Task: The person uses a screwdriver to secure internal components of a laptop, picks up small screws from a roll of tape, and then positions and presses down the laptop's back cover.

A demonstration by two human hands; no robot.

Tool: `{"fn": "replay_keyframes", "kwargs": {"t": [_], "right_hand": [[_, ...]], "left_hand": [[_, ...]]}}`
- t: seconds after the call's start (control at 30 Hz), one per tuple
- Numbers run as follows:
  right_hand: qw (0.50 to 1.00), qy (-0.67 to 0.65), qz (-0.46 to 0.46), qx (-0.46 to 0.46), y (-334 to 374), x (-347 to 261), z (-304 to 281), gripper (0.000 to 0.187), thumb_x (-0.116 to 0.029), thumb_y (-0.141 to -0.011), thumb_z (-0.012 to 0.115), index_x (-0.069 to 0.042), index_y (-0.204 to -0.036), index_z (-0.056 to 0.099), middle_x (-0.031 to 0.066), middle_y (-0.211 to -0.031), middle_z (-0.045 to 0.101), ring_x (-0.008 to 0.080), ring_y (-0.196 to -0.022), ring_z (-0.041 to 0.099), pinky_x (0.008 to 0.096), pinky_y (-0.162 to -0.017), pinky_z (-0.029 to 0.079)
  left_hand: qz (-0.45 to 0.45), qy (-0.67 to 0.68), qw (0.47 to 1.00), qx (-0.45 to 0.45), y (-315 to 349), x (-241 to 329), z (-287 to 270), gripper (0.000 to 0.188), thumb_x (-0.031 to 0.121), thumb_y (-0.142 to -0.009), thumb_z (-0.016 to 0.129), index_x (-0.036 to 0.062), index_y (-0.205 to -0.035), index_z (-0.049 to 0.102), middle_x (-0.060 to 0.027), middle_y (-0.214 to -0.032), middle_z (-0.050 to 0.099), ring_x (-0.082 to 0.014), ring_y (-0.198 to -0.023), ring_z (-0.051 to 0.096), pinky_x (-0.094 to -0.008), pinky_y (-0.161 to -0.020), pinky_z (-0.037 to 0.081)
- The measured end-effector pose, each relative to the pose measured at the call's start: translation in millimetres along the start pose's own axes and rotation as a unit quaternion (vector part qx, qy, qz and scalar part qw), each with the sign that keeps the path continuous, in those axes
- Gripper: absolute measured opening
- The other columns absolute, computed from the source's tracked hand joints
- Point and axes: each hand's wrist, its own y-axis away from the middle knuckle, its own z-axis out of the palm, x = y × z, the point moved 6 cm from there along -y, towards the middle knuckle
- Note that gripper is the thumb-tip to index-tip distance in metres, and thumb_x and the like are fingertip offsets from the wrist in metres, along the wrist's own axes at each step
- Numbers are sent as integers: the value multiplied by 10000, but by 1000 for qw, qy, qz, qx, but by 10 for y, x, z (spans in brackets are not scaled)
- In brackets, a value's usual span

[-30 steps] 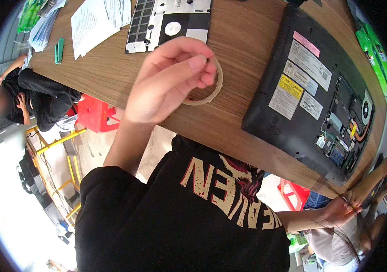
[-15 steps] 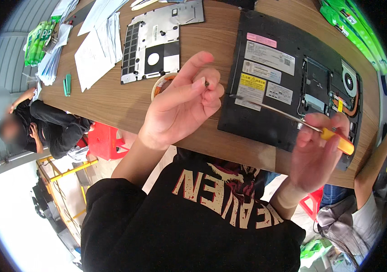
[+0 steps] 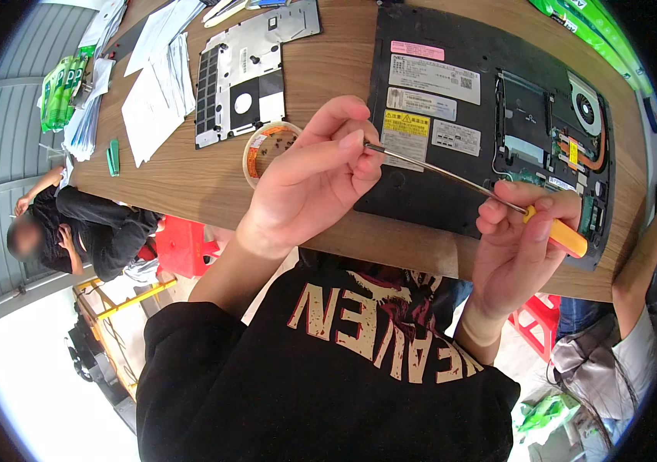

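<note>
Between the thumb and fingers of my left hand (image 3: 298,177) is a small dark screw (image 3: 366,143), mostly hidden by the fingertips. My right hand (image 3: 525,250) is closed around the yellow-orange handle of a screwdriver (image 3: 452,175). The long metal shaft points left, and its dark tip meets the screw at my left fingertips. Beyond both hands a black laptop (image 3: 490,42) lies upside down on the table, its fan and inner parts exposed at the right. Just behind my left hand stands a round tub (image 3: 250,160) with several small dark screws inside.
A silver-and-black cover panel (image 3: 267,61) lies left of the laptop on the wooden table (image 3: 336,73). Papers (image 3: 155,115), a green stapler-like object (image 3: 113,158) and green packs (image 3: 59,92) are farther left. One person sits at the left; another's arm (image 3: 630,269) is at the right.
The screwdriver tip has moved left and up to meet the screw in my left fingers; before, it was apart. My right hand shifted left. The view has shifted a little, uncovering the tub.
</note>
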Motion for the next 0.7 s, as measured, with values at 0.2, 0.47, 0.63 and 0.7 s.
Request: {"fn": "replay_keyframes", "kwargs": {"t": [0.2,0.47,0.63,0.7], "right_hand": [[1000,9,-15,3,22,-42,-31,223,-168,-934,542,-28,-1004,383,303,-941,615,282,-692,678,347,-591,594],[993,73,-57,-80,3,-133,-24,235,-86,-881,590,-15,-985,391,278,-947,589,291,-703,673,326,-618,589],[995,61,-39,-65,29,-95,-99,250,-97,-873,608,-17,-977,396,245,-954,572,271,-684,666,322,-616,585],[997,51,-29,-40,41,-71,-137,253,-99,-870,614,-18,-974,398,239,-946,572,265,-669,661,320,-615,583]], "left_hand": [[5,-26,1000,16,-2,-24,8,236,3,-915,505,74,-1141,509,-30,-960,580,-134,-911,567,-243,-816,450],[79,-215,970,80,-14,57,65,186,-3,-910,528,49,-1089,525,-58,-979,602,-124,-889,578,-251,-792,455],[89,-268,953,109,-25,39,87,219,-9,-900,537,24,-1117,530,-74,-981,605,-135,-889,582,-257,-783,455],[87,-285,949,107,-37,33,100,232,-9,-897,542,16,-1127,530,-80,-990,605,-140,-891,583,-258,-784,455]]}}
